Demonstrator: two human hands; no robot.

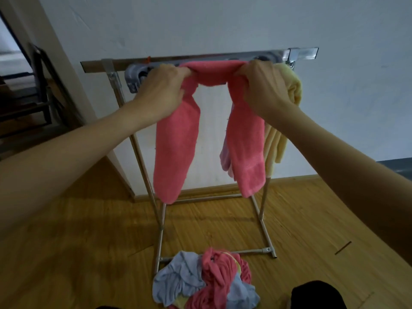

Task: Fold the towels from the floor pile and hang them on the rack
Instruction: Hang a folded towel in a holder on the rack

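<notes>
Wooden floor (89,253) (towel pile (205,279), rack (265,230))

Pink towel (210,73) in both hands' grip at rack (200,58)

I held a pink towel (210,73) stretched at the top bar of the metal rack (263,58), its 2 ends hanging down. A yellow towel (292,85) already hung at the bar's right end, perhaps with a paler one behind. The floor pile (205,279) of blue, pink and yellow towels lay crumpled at the rack's base.
</notes>
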